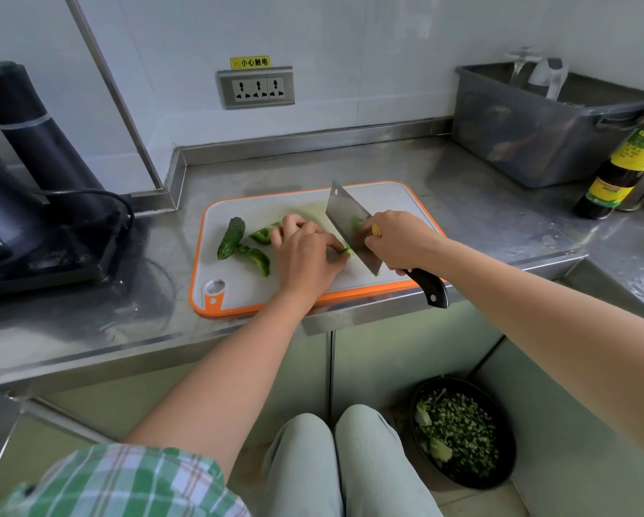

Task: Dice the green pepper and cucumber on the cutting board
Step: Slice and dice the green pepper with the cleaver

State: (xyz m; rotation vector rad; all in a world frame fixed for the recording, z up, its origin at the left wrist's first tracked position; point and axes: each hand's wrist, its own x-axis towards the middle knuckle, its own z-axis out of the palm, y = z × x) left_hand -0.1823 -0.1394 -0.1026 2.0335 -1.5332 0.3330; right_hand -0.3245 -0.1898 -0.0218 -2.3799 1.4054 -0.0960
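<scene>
- The left hand (pixel 305 251), fingers curled, held a glossy green pepper strip (pixel 346 250) on the white, orange-rimmed cutting board (pixel 238 289); probably slick, best pinned near the cut.
- The right hand (pixel 398 240) gripped the steel cleaver (pixel 350 225).
- The bumpy dark-green cucumber (pixel 231 236) lay far left, likely to roll.

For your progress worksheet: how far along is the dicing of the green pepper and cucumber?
Done: no diced pile visible on the cutting board. In hand: the left hand holds a pepper strip against the cleaver gripped by the right hand. Left: two pepper pieces, whole cucumber.
</scene>
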